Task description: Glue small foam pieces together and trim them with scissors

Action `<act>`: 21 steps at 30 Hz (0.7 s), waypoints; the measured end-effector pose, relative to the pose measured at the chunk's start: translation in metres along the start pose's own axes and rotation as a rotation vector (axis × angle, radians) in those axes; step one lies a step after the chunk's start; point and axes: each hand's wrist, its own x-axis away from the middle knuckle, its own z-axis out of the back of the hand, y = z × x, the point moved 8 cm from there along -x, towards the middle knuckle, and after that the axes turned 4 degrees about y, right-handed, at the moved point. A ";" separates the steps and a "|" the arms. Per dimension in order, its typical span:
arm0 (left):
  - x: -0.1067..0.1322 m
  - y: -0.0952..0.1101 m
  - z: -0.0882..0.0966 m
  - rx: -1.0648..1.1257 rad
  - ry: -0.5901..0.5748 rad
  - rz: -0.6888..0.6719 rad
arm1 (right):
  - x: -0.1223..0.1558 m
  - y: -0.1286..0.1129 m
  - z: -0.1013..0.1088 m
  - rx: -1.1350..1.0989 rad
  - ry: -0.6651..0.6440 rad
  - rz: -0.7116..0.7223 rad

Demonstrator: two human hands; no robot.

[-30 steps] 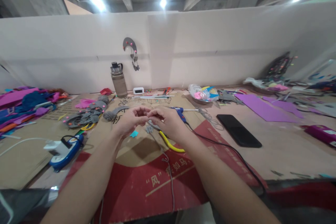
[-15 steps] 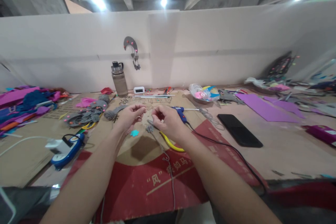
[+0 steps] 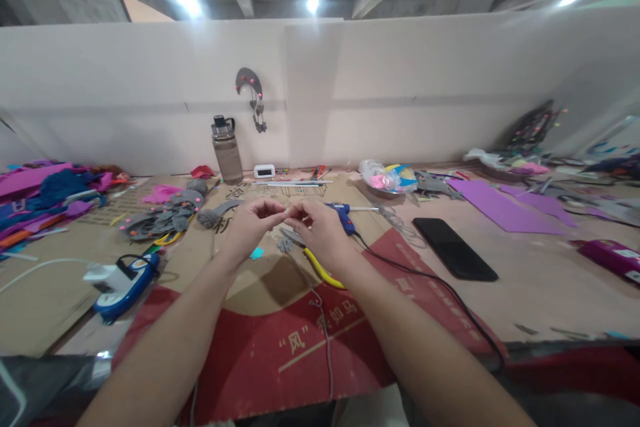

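My left hand (image 3: pixel 253 225) and my right hand (image 3: pixel 320 230) are raised just above the cardboard sheet (image 3: pixel 280 293), fingertips pinched and almost meeting. What they pinch is too small to make out. Under my right hand lie yellow-handled pliers (image 3: pixel 320 267) and a small grey felt piece (image 3: pixel 285 245) on a thin grey cord (image 3: pixel 320 320). A turquoise felt scrap (image 3: pixel 257 253) lies below my left hand. A blue glue gun (image 3: pixel 343 215) rests just beyond my right hand, with its black cable trailing right.
A black phone (image 3: pixel 454 248) lies to the right, purple foam sheets (image 3: pixel 493 205) beyond it. At left are a blue-and-white power strip (image 3: pixel 123 280), a pile of grey felt pieces (image 3: pixel 163 220) and coloured felt (image 3: pixel 45 197). A water bottle (image 3: pixel 226 152) stands by the wall.
My hands drew a little apart half a second ago and have come back together, fingertips nearly touching. Everything on the table has stayed in place.
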 end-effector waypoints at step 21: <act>-0.003 -0.027 -0.012 0.659 -0.036 0.244 | 0.003 0.007 -0.015 -0.434 -0.133 -0.138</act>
